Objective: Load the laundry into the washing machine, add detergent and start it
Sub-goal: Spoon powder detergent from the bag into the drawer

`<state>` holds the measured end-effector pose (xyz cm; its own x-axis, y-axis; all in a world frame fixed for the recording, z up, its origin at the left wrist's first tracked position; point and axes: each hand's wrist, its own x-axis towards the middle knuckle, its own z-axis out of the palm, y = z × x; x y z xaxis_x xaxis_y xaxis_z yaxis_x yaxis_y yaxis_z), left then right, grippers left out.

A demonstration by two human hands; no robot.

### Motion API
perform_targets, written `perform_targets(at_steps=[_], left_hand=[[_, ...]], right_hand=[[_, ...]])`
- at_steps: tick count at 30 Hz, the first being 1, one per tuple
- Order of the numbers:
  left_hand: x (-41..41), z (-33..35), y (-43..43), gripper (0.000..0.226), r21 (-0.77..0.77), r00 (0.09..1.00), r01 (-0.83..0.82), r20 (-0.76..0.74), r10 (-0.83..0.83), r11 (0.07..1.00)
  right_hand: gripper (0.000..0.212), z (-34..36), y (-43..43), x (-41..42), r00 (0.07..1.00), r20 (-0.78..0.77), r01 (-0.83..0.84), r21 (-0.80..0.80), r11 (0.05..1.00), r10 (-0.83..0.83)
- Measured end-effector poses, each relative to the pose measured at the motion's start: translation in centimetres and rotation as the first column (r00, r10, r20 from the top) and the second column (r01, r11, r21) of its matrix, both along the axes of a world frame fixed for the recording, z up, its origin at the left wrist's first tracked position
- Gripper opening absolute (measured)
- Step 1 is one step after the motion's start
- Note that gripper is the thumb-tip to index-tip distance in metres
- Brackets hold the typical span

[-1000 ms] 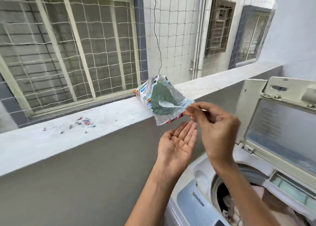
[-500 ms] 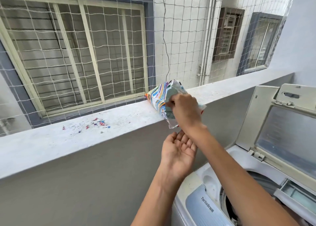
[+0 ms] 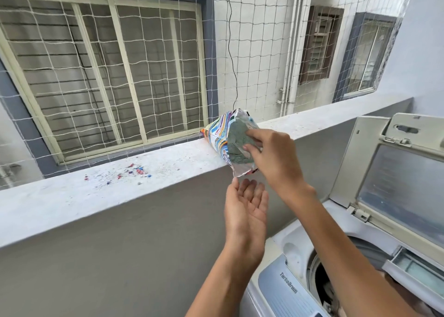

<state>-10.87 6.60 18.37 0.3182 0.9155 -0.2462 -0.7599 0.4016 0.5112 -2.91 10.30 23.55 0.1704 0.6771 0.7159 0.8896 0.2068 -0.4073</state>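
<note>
Head view:
- Left hand (image 3: 247, 208) open, palm up, slightly cupped, holds nothing - just under low edge of detergent packet (image 3: 217, 136).
- Right hand (image 3: 272, 159): fingers bent, tips at packet's open mouth, touching it; real pinch or not, cannot tell.
- Packet lies on side on ledge (image 3: 120, 187), mouth hanging over ledge's near edge; greenish powder inside.
- Free room between ledge wall and washing machine (image 3: 286, 252), low right.
- Lid (image 3: 396, 179) up; laundry (image 3: 328, 290) in drum, dim.
</note>
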Motion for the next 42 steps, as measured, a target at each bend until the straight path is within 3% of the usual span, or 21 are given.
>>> perform_targets(at_steps=[4, 9, 12, 14, 17, 24, 28, 31, 39, 42], left_hand=[[-0.2, 0.2, 0.0, 0.044, 0.192, 0.970, -0.197, -0.106, 0.219, 0.962], [-0.7, 0.3, 2.1, 0.047, 0.527, 0.835, -0.303, -0.255, 0.487, 0.794], [-0.7, 0.7, 4.1, 0.048, 0.620, 0.771, -0.299, -0.292, 0.567, 0.726], [-0.7, 0.9, 5.2, 0.051, 0.672, 0.710, -0.267, -0.348, 0.612, 0.691], [-0.3, 0.8, 7.1, 0.058, 0.764, 0.588, -0.174, -0.425, 0.688, 0.621], [-0.3, 1.2, 9.7, 0.064, 0.801, 0.521, -0.081, -0.473, 0.710, 0.593], [-1.0, 2.0, 10.3, 0.067, 0.719, 0.642, -0.112, -0.474, 0.603, 0.686], [-1.7, 2.8, 11.1, 0.057, 0.601, 0.736, -0.161, -0.455, 0.501, 0.783], [-4.9, 4.6, 14.6, 0.027, 0.495, 0.804, -0.026, -0.506, 0.312, 0.869], [-6.4, 5.7, 15.9, 0.025, 0.330, 0.846, -0.148, -0.446, 0.292, 0.932]], right_hand=[[0.021, -1.2, -1.1, 1.6, 0.999, -0.027, -0.014, 0.187, 0.982, 0.019], [0.026, -2.7, -1.7, 3.9, 1.000, -0.006, -0.007, 0.356, 0.935, 0.010], [0.044, -4.0, -1.5, 5.3, 0.979, -0.167, -0.069, 0.277, 0.958, 0.119], [0.059, -4.7, -1.3, 5.8, 0.936, -0.289, -0.176, 0.104, 0.979, 0.199], [0.072, -5.6, -0.4, 6.1, 0.900, -0.354, -0.313, -0.123, 0.942, 0.254], [0.054, -5.7, 2.0, 6.3, 0.825, -0.466, -0.359, 0.001, 0.933, 0.318], [0.029, -6.0, 2.6, 6.2, 0.870, -0.399, -0.288, 0.065, 0.956, 0.289], [0.016, -6.5, 2.7, 5.6, 0.925, -0.273, -0.237, 0.134, 0.962, 0.266], [0.006, -7.1, 3.8, 0.9, 0.991, -0.078, -0.089, 0.211, 0.973, 0.108], [0.002, -6.7, 4.2, -1.7, 0.997, -0.033, -0.067, 0.220, 0.973, 0.076]])
